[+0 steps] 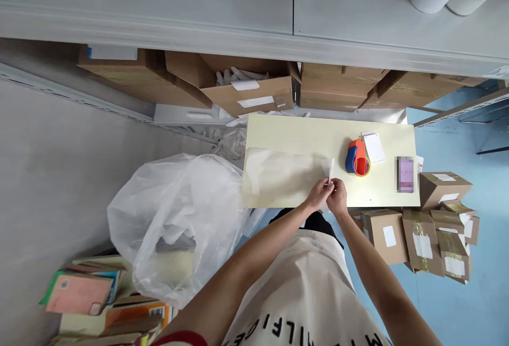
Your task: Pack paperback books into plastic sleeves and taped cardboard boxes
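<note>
Under your fingers is the pale-yellow rectangular tabletop; left of them bulges a big translucent plastic bag. A red-and-blue plastic tape dispenser sits ahead and right of them. Your left hand and right hand both pinch a slim white rolled piece, jutting forward from your fingers.

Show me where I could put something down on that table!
On the table, there's bare room between the back edge and the white sheet, and, up front, between the right hand and purple thing. It's crowded around the tape dispenser and white paper.
</note>
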